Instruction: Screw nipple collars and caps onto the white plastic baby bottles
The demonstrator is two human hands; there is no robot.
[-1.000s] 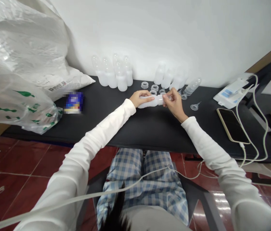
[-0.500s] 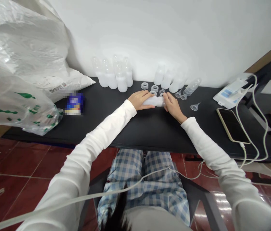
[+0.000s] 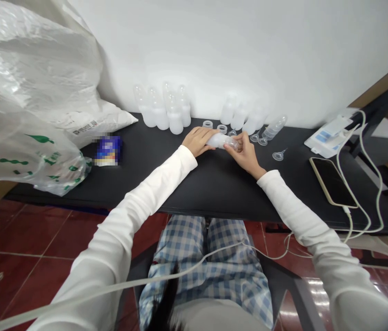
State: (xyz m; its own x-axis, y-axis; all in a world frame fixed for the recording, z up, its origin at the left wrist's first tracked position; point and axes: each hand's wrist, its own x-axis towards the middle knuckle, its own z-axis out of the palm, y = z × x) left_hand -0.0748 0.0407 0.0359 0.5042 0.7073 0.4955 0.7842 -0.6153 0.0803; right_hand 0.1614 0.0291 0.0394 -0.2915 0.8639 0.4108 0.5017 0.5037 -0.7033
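A white baby bottle (image 3: 216, 140) lies nearly on its side between my two hands, just over the black table. My left hand (image 3: 198, 139) is closed around the bottle's body. At the other end, my right hand (image 3: 246, 154) grips a clear domed cap (image 3: 232, 143) by its tip, the cap meeting the bottle's neck. White collar rings (image 3: 208, 124) lie just behind the bottle. Clear silicone teats (image 3: 278, 156) rest to the right of my right hand. A stack of clear caps (image 3: 276, 126) leans near the wall.
Several capped bottles (image 3: 174, 115) stand at the back left, and uncapped bottles (image 3: 238, 119) at the back right. Plastic bags (image 3: 42, 151) and a blue packet (image 3: 108, 149) sit left. A phone (image 3: 333, 181), a white power strip (image 3: 329, 133) and cables are on the right.
My right hand's fingers have shifted toward the tip of the cap, and more of the clear dome shows. The bottle is slightly more tilted; my left hand keeps its hold.
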